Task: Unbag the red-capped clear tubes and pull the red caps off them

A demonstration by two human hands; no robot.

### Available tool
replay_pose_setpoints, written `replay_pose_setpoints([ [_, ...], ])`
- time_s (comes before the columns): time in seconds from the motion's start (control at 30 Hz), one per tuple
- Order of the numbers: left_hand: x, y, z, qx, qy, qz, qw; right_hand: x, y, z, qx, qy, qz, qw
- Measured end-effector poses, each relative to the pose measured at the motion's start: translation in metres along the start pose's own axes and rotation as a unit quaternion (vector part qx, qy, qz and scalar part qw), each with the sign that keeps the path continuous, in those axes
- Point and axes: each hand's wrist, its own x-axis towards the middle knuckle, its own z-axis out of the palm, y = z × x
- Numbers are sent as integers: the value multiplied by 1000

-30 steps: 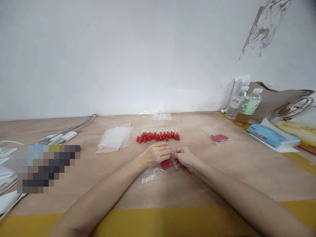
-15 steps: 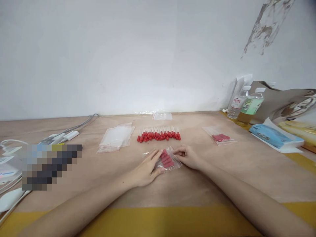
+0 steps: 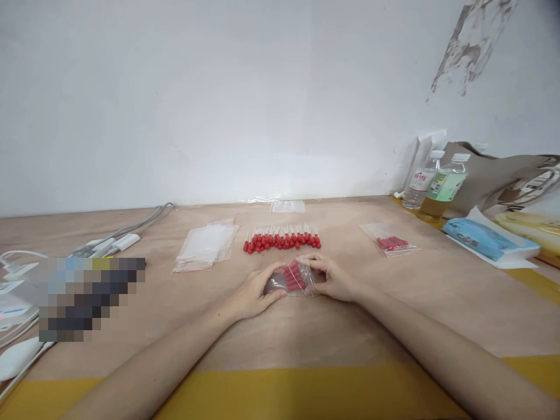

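A small clear zip bag (image 3: 294,278) with several red-capped pieces inside is held just above the wooden table (image 3: 394,315), in front of me. My left hand (image 3: 252,293) grips its left end and my right hand (image 3: 332,279) grips its right end. Behind it lies a row of loose red-tipped clear droppers (image 3: 282,239). A stack of empty clear bags (image 3: 205,244) lies to the left of that row. A filled bag with red pieces (image 3: 391,241) lies to the right.
Two plastic bottles (image 3: 433,184) and a brown paper bag (image 3: 494,178) stand at the back right, with a blue pack (image 3: 481,238) nearby. Grey cables and white plugs (image 3: 109,242) lie at the left. Another clear bag (image 3: 287,206) lies by the wall.
The bag was pinched at its top edge, then laid flat under my left palm, and now both hands hold it by its ends, slightly farther from me.
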Motion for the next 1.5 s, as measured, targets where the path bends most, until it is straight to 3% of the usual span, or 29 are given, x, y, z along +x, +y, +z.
replay_pose_setpoints([
  [0.17,-1,-1,2,27,3,13,1000,3,-2,8,38,37,13,999],
  [0.27,-1,-4,5,77,-4,9,997,4,0,12,15,39,-13,999],
  [0.47,-2,-9,7,160,-65,-96,980,6,-2,13,-105,48,-26,993],
  [0.63,-4,-9,3,174,-96,-133,971,7,-2,14,-136,60,-11,989],
  [0.77,-5,-9,1,181,-95,-147,968,9,3,15,-92,48,10,995],
  [0.97,-5,-7,0,183,-106,-159,964,10,2,9,71,35,64,995],
  [1.1,-5,-5,-1,184,-106,-163,963,9,2,7,109,-6,62,992],
  [1.2,-5,-5,-1,183,-103,-162,964,8,3,6,136,6,99,986],
  [1.33,-6,-8,-1,186,-104,-166,963,5,4,-7,137,58,132,980],
  [1.5,-9,-10,0,207,-66,-151,964,-9,13,-53,200,96,229,948],
])
